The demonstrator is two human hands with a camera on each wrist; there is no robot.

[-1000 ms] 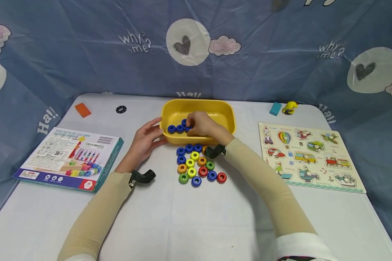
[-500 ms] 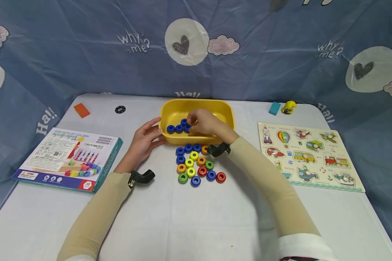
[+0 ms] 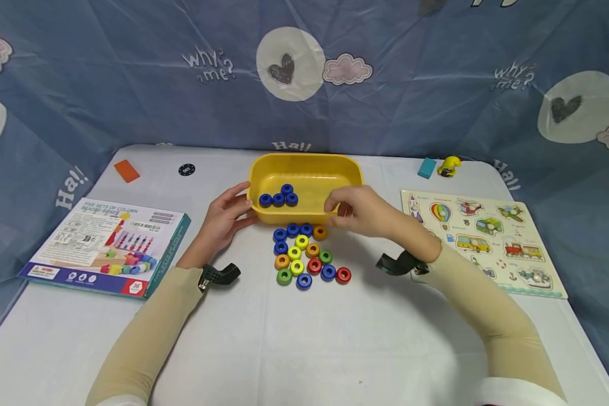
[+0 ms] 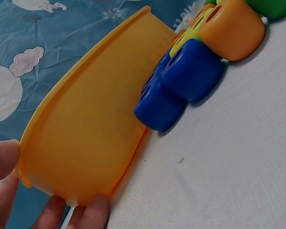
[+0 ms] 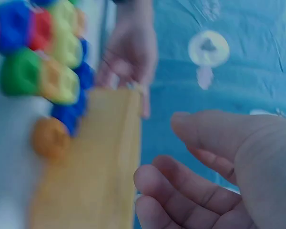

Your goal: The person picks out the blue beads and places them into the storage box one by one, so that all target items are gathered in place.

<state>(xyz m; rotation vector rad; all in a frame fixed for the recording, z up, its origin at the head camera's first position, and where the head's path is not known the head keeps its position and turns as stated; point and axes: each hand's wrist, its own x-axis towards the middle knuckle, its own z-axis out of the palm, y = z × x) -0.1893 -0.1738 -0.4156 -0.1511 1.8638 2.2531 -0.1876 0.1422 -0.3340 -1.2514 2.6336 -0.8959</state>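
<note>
Withdrew right hand (image 3: pixel 363 211) from blue ring beads (image 3: pixel 278 202) inside yellow tub (image 3: pixel 304 217) to near-right rim, with fingers parted and empty; apparently finished placing. Gripping left end with left hand (image 3: pixel 224 222).

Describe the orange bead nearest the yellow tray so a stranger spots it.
Find the yellow tray on the white table. Just in front sit three blue beads in a row. The orange bead is at its right end, the row's only orange.
</note>
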